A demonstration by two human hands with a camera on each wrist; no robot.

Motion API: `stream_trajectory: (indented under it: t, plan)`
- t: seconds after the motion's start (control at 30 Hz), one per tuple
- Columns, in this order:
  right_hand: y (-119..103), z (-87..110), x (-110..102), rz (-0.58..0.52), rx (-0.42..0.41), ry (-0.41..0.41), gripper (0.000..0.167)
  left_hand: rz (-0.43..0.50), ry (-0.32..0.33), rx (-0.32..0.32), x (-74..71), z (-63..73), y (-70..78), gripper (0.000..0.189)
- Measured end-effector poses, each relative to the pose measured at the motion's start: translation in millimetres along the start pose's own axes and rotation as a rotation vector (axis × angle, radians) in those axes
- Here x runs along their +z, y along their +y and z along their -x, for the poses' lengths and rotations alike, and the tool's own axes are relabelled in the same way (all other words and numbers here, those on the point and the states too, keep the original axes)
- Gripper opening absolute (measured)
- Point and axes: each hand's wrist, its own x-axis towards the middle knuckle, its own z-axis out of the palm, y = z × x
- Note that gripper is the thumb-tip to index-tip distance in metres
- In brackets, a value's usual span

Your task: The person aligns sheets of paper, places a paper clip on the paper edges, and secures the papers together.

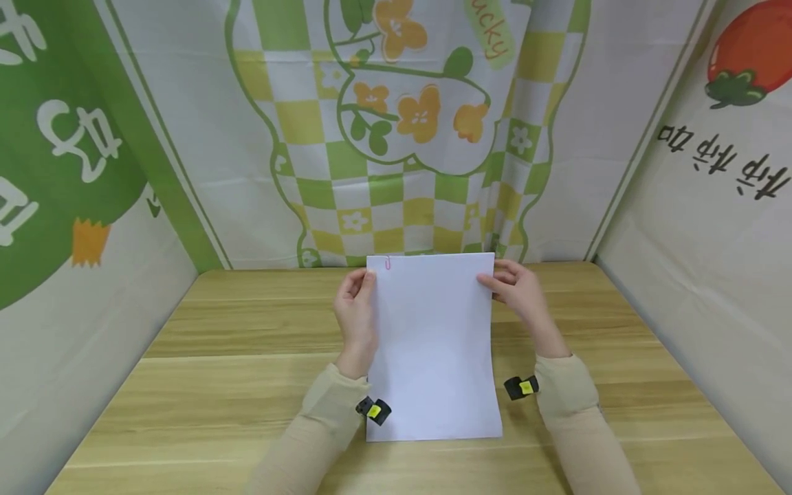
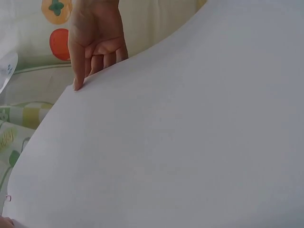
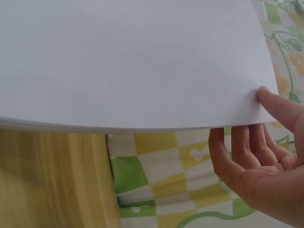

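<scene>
A stack of white paper (image 1: 433, 344) is held up between both hands, its far edge raised in front of the curtain. Near its top left corner sits a pink paper clip (image 1: 388, 262), a small piece of which also shows in the left wrist view. My left hand (image 1: 357, 309) grips the left edge just below that corner. The right hand (image 1: 518, 289) pinches the upper right edge, thumb on the front face and fingers behind. In the right wrist view the paper (image 3: 142, 61) shows several layered sheets along its side.
A wood-grain table (image 1: 247, 385) lies beneath the paper. Behind it hangs a green and yellow checked curtain (image 1: 402, 172) with printed flowers. Printed cloth walls (image 1: 693, 227) stand at both sides. Each wrist wears a black strap (image 1: 522, 387) with a yellow tag.
</scene>
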Motion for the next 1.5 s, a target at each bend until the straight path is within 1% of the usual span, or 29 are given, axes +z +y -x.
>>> stream_trajectory:
  t: [0.07,0.17,0.4,0.53,0.7,0.77,0.93,1.0,1.07,1.17,1.23,1.37,1.5]
  plan:
    - [2.9,2.5,1.0,-0.021,0.043,-0.059,0.053,-0.006,-0.003,-0.006,-0.9,-1.5,0.1,0.018]
    - [7.7,5.1,2.5,-0.04,0.068,-0.116,0.048,-0.015,-0.008,-0.01,-1.9,-3.5,0.3,0.016]
    - [18.0,8.6,2.7,-0.033,0.07,-0.187,0.039,-0.003,-0.015,-0.025,-3.4,-6.6,1.2,0.005]
    - [21.2,9.9,3.1,-0.069,0.072,-0.215,0.038,-0.006,-0.032,-0.029,-4.7,-8.2,1.6,0.006]
    - [22.8,11.7,4.7,-0.141,0.085,-0.218,0.036,-0.028,-0.071,-0.036,-9.3,-8.4,0.9,0.009]
    - [23.5,11.8,5.2,-0.178,0.094,-0.221,0.036,-0.059,-0.089,-0.035,-12.8,-8.3,0.2,0.011]
    - [25.0,11.2,5.7,-0.238,0.12,-0.214,0.036,-0.171,-0.141,-0.043,-24.2,-6.6,-1.1,0.017]
    - [25.5,10.9,5.7,-0.251,0.125,-0.205,0.034,-0.198,-0.167,-0.056,-29.3,-6.0,-2.0,0.018]
    - [26.4,10.7,5.3,-0.258,0.126,-0.198,0.035,-0.201,-0.197,-0.073,-34.0,-5.9,-3.4,0.018]
    - [27.7,10.8,4.6,-0.258,0.123,-0.193,0.037,-0.229,-0.232,-0.099,-39.4,-6.0,-5.3,0.018]
    - [28.2,11.2,4.3,-0.256,0.123,-0.19,0.04,-0.27,-0.253,-0.111,-42.0,-5.9,-6.7,0.018]
    - [28.6,12.0,4.3,-0.256,0.129,-0.18,0.042,-0.384,-0.293,-0.124,-45.4,-4.0,-8.5,0.017]
    - [28.4,12.2,4.7,-0.275,0.142,-0.159,0.039,-0.477,-0.345,-0.141,-48.3,-0.5,-8.1,0.019]
